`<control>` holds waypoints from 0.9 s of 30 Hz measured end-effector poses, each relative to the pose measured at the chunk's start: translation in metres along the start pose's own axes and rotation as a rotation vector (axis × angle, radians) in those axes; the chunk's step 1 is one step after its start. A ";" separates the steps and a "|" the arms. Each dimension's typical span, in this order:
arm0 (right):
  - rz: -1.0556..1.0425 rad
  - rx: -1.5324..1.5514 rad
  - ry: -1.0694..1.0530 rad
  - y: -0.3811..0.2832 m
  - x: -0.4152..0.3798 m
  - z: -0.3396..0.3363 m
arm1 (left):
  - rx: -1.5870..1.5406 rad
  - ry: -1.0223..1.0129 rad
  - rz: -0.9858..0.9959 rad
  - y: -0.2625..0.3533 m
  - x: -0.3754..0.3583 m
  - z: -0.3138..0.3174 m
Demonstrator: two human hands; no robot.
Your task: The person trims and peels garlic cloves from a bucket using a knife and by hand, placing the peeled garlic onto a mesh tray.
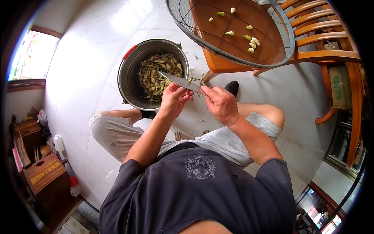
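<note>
My right hand (pixel 221 103) is closed around the handle of a knife (pixel 177 80), whose long metal blade points left over the bucket's rim. Just below the blade, my left hand (pixel 175 100) has its fingertips pinched together; whatever they hold is hidden. A small green piece of stem (pixel 190 80) shows against the blade's far edge. Beyond my hands, a metal bucket (pixel 124 80) contains a heap of small pale bulbs (pixel 157 72) with dry stems. Several trimmed white bulbs (pixel 252 45), some with greenish tips, lie spread in a round mesh sieve (pixel 290 39).
The sieve rests on a wooden chair (pixel 216 62) at the upper right. Stem scraps lie on the tiled floor (pixel 93 78) between bucket and chair. My shoe (pixel 232 88) is beside the chair. Wooden boxes (pixel 44 173) stand at the far left.
</note>
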State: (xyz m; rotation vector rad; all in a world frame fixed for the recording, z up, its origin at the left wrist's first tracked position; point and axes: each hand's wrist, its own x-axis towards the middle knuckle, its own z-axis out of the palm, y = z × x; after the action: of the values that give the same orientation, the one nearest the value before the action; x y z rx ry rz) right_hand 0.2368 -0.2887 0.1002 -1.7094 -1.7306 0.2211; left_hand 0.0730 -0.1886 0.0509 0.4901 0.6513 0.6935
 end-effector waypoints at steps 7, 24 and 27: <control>-0.031 -0.022 0.008 0.000 -0.002 -0.001 | 0.005 -0.025 0.015 0.002 0.001 0.001; 0.338 -0.092 -0.181 0.025 -0.022 0.001 | 0.070 -0.161 0.020 0.007 -0.003 0.004; 0.513 -0.122 -0.303 0.031 -0.028 -0.013 | 0.070 -0.231 0.036 0.011 -0.006 0.009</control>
State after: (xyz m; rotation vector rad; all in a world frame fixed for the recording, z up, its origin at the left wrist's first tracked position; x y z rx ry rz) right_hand 0.2669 -0.3158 0.0825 -2.2872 -1.4960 0.6425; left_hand 0.0713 -0.1878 0.0663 0.6372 0.4513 0.6384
